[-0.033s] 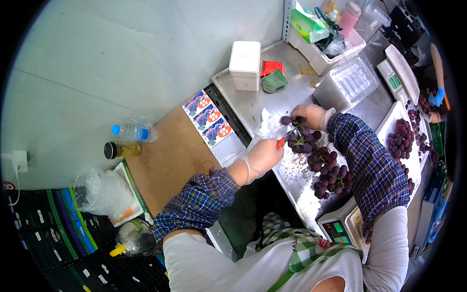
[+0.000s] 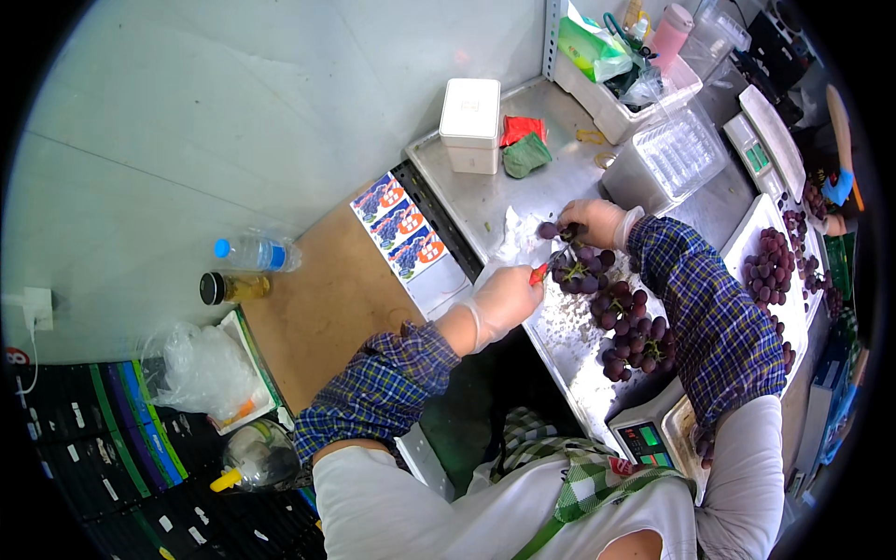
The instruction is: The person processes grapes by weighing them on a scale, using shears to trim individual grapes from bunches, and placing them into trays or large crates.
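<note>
My left hand [image 2: 507,301], in a clear glove, is closed around small red-handled scissors [image 2: 539,273]. Their tip points into the stems of a bunch of dark purple grapes [image 2: 581,271]. Also gloved, my right hand [image 2: 594,222] grips the upper end of that bunch, with a few grapes by its fingertips. Its fingers partly hide the stems. Just below, more grapes [image 2: 637,341] lie on a white tray [image 2: 569,359], touching or joined to the held bunch; I cannot tell which. Small pale bits are scattered over the tray's surface.
A digital scale [image 2: 649,439] stands by the tray's near end. Clear plastic boxes [image 2: 667,159], a white canister [image 2: 470,126] and a second scale [image 2: 761,154] occupy the metal table. Grape bunches [image 2: 768,266] lie to the right, near another person's blue-gloved hand [image 2: 838,187]. Bottles [image 2: 252,254] stand left.
</note>
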Tool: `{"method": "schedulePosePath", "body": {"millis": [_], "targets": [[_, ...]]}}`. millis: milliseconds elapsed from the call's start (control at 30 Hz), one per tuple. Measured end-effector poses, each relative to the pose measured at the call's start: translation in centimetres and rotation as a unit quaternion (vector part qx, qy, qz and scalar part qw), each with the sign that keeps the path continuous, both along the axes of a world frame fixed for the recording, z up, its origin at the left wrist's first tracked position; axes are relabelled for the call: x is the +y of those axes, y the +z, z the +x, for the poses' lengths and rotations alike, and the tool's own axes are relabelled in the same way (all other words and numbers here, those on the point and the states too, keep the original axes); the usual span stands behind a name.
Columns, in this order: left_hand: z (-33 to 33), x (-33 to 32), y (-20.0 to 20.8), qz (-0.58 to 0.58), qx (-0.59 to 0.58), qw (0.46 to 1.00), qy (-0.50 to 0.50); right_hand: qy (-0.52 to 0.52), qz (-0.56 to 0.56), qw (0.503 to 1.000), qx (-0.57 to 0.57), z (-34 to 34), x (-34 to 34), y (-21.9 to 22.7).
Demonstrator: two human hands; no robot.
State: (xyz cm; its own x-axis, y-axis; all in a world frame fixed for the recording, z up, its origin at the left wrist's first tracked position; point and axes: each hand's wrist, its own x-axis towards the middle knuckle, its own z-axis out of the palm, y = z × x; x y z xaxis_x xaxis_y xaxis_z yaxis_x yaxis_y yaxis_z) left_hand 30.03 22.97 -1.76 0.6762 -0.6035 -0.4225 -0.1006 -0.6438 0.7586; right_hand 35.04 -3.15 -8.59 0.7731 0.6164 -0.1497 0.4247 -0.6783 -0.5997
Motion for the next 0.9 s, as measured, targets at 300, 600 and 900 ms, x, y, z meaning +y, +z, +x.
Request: {"method": "schedulePosePath", "body": {"millis": [300,600,900], "targets": [[-0.7,1.5,1.8,-0.047,0.117,0.990,0.068,-0.057,0.020,0.997,0.054,-0.2,0.1,-0.1],[-1.9,3.2,2.5,-0.116,0.244,0.949,0.164,-0.199,0.190,0.895,0.351,0.4,-0.3,-0.4],[-1.3,0.4,0.1,-0.195,0.072,0.937,0.280,-0.324,0.296,0.784,0.439,0.1,1.0,3.1]]}}
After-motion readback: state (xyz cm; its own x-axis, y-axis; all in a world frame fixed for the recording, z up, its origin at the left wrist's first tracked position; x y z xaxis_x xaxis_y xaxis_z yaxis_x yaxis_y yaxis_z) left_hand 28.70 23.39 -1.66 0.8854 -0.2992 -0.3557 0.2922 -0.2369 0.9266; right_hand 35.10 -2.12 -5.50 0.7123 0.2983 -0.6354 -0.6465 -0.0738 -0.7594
